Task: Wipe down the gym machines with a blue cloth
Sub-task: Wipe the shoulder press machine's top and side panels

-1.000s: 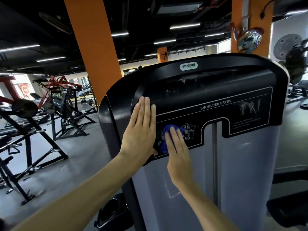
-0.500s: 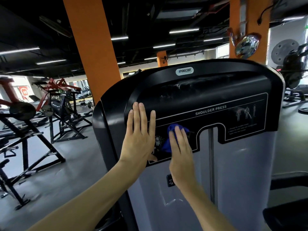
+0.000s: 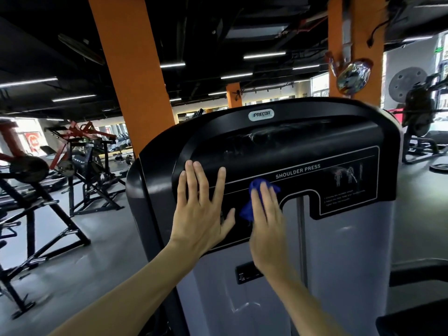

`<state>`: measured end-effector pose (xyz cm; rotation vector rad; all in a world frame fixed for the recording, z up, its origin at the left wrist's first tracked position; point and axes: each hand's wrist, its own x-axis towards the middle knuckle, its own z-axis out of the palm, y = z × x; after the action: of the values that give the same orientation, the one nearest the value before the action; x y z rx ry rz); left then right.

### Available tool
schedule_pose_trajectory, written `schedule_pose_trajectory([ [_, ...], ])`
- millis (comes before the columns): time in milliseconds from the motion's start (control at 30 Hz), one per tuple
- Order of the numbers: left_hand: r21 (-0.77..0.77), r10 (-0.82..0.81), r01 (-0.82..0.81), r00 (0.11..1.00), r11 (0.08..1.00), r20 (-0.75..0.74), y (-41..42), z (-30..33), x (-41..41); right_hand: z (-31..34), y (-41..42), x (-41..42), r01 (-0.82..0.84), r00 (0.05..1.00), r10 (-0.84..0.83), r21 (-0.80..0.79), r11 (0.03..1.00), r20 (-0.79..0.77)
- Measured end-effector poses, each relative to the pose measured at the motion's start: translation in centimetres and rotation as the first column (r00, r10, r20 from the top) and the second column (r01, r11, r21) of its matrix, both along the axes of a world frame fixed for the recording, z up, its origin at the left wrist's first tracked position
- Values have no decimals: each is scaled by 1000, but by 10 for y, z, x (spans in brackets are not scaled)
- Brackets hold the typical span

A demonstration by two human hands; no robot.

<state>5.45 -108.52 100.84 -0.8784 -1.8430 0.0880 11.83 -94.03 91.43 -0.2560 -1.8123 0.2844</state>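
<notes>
Both hands flat, left hand (image 3: 201, 214) fingers now spread, right hand (image 3: 266, 214) pressing blue cloth (image 3: 249, 209), seemingly shifted rightward

orange pillar (image 3: 131, 76) behind left, 2nd orange pillar (image 3: 356, 44) w/ shiny round ornament (image 3: 352, 77), black-red plate-loaded racks (image 3: 60, 170) at left, grey floor (image 3: 101, 243), ceiling strip lights (image 3: 264, 55)

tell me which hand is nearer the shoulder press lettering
Right. The right hand presses the blue cloth just below and left of the SHOULDER PRESS lettering; the left hand lies flat farther left on the panel.
</notes>
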Motion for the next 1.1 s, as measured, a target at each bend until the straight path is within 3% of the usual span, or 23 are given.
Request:
schedule_pose_trajectory([
  [100,33,-5,6,999,999,-31,3,-3,-4,63,17,-1,-11,997,6,-66,998,-76],
  [167,52,-4,7,999,999,-42,6,-4,-5,63,21,-4,13,992,-23,-84,996,-123],
  [233,70,-15,19,999,997,-48,9,-7,-6,24,11,-4,39,989,-56,-124,991,-134],
  [333,88,-33,38,997,995,-66,11,-9,-9,-55,-14,-2,73,997,-74,-182,981,-2],
  [433,70,-37,42,996,997,-79,10,-9,-10,-82,-15,0,83,994,-74,-117,990,81],
  [500,63,-26,31,997,998,-72,9,-8,-9,-60,-5,2,33,998,-25,-131,991,62],
  [600,64,-1,5,998,998,-59,11,-9,-7,6,13,3,-9,996,-12,-243,970,-85],
  [733,33,10,-9,999,999,-30,10,-6,-3,78,21,-7,-34,957,-101,-451,892,-271],
  [800,-1,6,-6,1000,1000,-5,5,-1,1,89,9,-12,-11,950,-146,-495,869,-277],
  [867,-45,-4,6,1000,999,29,-2,6,7,82,-6,-13,22,966,-122,-396,918,-228],
  [933,-82,-42,46,998,996,50,-13,21,13,67,-22,-11,-20,989,-9,-191,981,-150],
  [1000,-115,-90,95,995,989,43,-26,45,14,57,-38,-10,-96,994,95,-10,995,-46],
  [1100,-170,-151,151,988,974,15,-45,71,-3,61,-51,-10,-92,995,86,157,983,40],
])
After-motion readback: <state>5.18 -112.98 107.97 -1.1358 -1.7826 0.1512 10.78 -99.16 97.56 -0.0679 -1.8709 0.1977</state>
